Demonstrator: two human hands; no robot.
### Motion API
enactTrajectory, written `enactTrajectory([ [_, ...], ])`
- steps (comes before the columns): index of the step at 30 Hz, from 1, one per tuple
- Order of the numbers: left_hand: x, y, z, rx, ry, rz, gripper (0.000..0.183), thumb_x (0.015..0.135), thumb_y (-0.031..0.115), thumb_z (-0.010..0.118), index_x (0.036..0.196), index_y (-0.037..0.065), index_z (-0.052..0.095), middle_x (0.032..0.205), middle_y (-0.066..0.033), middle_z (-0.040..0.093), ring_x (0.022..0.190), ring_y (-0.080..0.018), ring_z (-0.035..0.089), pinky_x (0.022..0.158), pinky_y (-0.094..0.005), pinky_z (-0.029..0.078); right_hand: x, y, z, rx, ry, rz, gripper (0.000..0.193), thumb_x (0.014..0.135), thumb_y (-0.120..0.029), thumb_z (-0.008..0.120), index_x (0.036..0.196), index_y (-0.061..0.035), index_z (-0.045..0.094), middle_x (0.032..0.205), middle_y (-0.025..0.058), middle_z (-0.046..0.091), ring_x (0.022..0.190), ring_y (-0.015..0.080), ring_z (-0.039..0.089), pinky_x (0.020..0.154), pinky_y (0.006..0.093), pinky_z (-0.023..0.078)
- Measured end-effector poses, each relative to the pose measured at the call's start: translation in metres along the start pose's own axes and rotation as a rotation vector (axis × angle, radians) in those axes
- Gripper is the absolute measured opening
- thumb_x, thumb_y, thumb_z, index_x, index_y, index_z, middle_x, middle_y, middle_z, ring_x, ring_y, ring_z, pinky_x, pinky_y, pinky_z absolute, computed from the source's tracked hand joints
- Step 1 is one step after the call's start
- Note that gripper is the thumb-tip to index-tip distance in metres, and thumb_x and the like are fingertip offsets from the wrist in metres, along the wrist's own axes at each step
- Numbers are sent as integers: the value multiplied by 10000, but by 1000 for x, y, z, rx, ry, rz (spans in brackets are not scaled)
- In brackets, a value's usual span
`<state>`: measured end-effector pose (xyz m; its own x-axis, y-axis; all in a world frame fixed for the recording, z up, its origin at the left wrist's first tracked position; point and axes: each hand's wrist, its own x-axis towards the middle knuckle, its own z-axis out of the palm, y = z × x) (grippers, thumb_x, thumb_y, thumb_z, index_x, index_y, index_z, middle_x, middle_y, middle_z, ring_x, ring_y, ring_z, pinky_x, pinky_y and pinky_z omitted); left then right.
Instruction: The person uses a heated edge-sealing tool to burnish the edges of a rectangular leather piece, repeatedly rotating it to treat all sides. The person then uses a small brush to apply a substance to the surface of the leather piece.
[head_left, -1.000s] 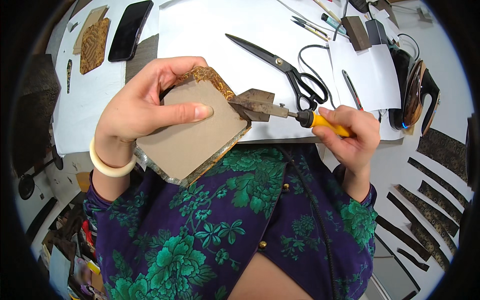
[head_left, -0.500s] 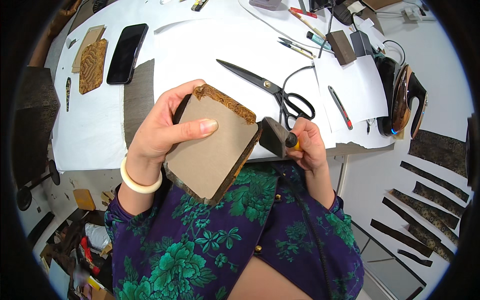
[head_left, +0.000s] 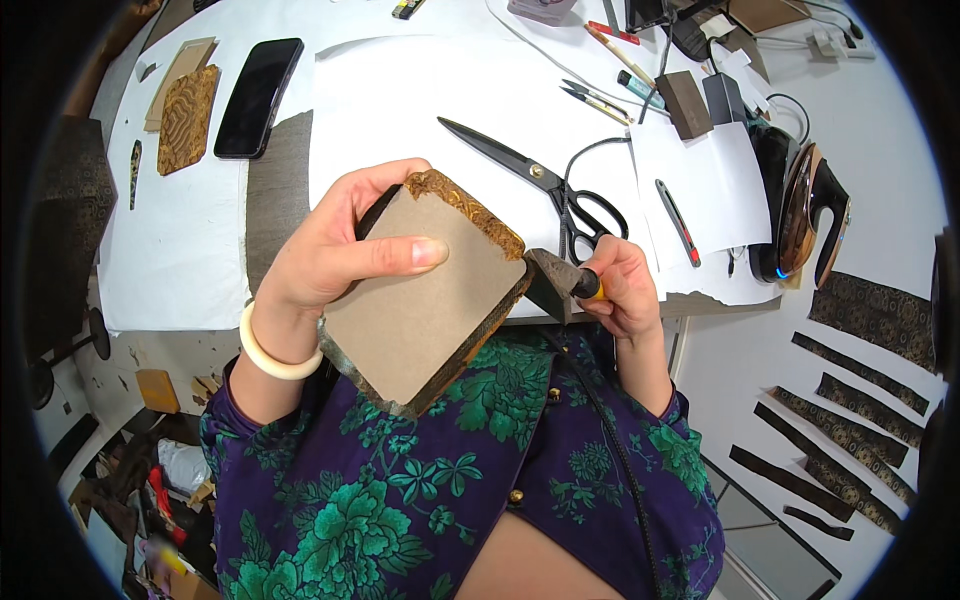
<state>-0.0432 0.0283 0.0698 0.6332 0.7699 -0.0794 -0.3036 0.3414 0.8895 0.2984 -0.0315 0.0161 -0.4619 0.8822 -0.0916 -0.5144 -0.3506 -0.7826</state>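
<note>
My left hand (head_left: 335, 245) is closed on a beige board (head_left: 425, 300), thumb flat on its face and fingers behind. Brown patterned fabric (head_left: 470, 215) is folded over the board's upper right edge. Along the lower right edge, a darker fabric margin (head_left: 470, 350) stands up, and a frayed strip shows at the lower left. In my right hand (head_left: 630, 290) is a small craft iron (head_left: 552, 280) with a dark, flat, wedge-shaped head and a black and yellow handle. Its head meets the board's right corner; whether it presses on the fabric is hard to tell.
Black scissors (head_left: 537, 170) lie on the white table just beyond my hands. A phone (head_left: 258, 98) and a patterned covered piece (head_left: 187, 120) are at the left. To the right are a cutter (head_left: 678, 222) and a clothes iron (head_left: 800, 205); fabric strips (head_left: 850, 400) lie farther right.
The board has shifted slightly to the right in my left hand's grip. The craft iron's head has turned and now sits against the board's right corner.
</note>
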Motion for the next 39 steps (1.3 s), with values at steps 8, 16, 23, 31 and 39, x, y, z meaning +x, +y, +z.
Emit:
enactTrajectory([
  [8,-6,15,-1,42,32,-108,427,890,160,825,1247,-19,676,1100,-42,736,976,-99,664,918,-266,530,-3,-23,1,-219,57,11,196,1012,-132,746,936,27,661,726,60,650,551,39,440,484,206,313],
  [16,-11,23,-8,80,80,-120,414,903,155,811,1249,-21,668,1105,-38,738,977,-85,664,913,-254,531,3,-67,38,-824,127,-84,133,940,-32,802,904,59,712,736,33,707,599,6,538,547,180,374],
  [23,-6,-6,-38,344,154,-159,355,918,170,825,1193,-6,687,1015,-47,747,919,-90,665,848,-273,544,19,-75,41,-871,151,-67,122,954,-39,791,1013,43,724,844,21,733,700,14,593,598,171,407],
  [31,2,-24,-32,1647,351,315,372,887,70,784,1229,29,644,1157,-124,625,1066,-278,621,922,-362,524,17,-40,48,-1157,373,-77,167,942,-115,826,991,23,745,742,37,746,672,46,645,608,205,475],
  [39,-16,-76,15,1106,518,32,66,934,27,674,950,-9,622,971,-143,576,934,-319,578,809,-405,486,19,-21,46,-1398,258,-120,191,871,-155,877,960,-25,769,794,93,764,633,172,721,565,258,536],
])
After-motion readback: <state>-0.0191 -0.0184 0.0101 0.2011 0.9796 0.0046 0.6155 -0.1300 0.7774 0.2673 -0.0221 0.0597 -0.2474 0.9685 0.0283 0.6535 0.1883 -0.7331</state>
